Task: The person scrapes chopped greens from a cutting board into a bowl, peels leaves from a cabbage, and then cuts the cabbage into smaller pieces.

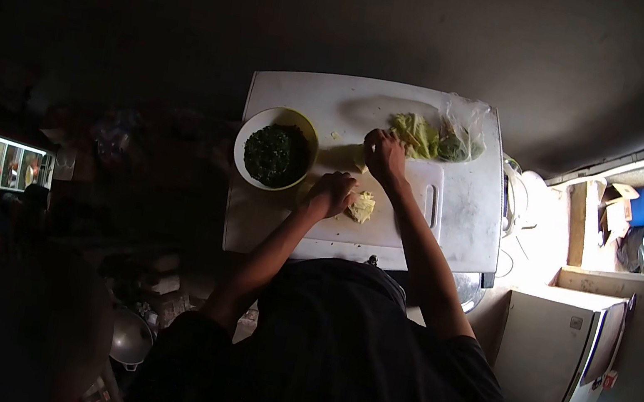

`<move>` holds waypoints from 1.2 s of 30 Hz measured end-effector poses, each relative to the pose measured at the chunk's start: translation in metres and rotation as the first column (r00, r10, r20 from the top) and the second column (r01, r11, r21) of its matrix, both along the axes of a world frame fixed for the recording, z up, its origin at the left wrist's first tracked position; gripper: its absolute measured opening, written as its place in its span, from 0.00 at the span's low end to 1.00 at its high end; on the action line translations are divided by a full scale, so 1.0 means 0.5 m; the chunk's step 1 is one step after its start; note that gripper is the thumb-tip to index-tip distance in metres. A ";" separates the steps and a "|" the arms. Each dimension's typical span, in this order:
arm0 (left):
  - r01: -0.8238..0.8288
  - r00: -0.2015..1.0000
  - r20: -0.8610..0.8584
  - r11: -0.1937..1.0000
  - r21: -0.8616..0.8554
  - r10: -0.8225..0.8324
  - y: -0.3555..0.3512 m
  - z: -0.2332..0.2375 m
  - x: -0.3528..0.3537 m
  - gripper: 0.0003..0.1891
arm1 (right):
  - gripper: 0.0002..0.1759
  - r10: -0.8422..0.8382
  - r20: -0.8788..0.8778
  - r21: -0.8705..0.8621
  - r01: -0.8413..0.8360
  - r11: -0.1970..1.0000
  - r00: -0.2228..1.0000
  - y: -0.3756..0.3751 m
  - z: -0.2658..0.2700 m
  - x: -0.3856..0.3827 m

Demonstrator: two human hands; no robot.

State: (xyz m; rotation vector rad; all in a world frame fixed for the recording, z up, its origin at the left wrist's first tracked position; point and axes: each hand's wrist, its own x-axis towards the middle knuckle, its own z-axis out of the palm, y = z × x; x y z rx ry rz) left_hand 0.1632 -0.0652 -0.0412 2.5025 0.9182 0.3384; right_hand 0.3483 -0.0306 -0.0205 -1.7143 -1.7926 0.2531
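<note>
My left hand [330, 195] is over the cutting board, its fingers bent beside a small pile of pale yellow-green leaf pieces [361, 207]. What it grips, if anything, is too small to tell. Farther up the board, my right hand [385, 155] has its fingers closed near a pale piece of vegetable [361, 159]; whether that piece is in its grip is unclear. Green leaves [417, 135] lie just beyond the right hand. A pale bowl [241, 146] of chopped dark greens [277, 156] stands to the left of both hands.
A clear plastic bag [468, 127] with greenery in it lies at the back right of the white table [471, 216]. The white cutting board [425, 185] has a handle slot on its right. A white refrigerator [544, 341] stands at the right, and a metal pan [130, 337] at the lower left.
</note>
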 end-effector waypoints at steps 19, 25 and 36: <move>-0.159 0.968 0.181 0.981 -0.108 0.176 0.028 -0.056 -0.015 0.06 | 0.22 0.021 -0.209 -0.265 -0.078 0.961 0.978 0.186 -0.182 -0.085; -0.085 0.981 0.166 0.988 -0.130 0.106 0.022 -0.043 0.007 0.08 | 0.11 0.179 -0.018 -0.213 -0.179 0.960 0.984 0.128 -0.031 -0.035; -0.001 0.996 0.091 1.000 0.011 0.000 -0.008 -0.024 0.011 0.20 | 0.08 -0.101 -0.407 -0.048 0.089 0.995 0.908 -0.144 0.042 0.065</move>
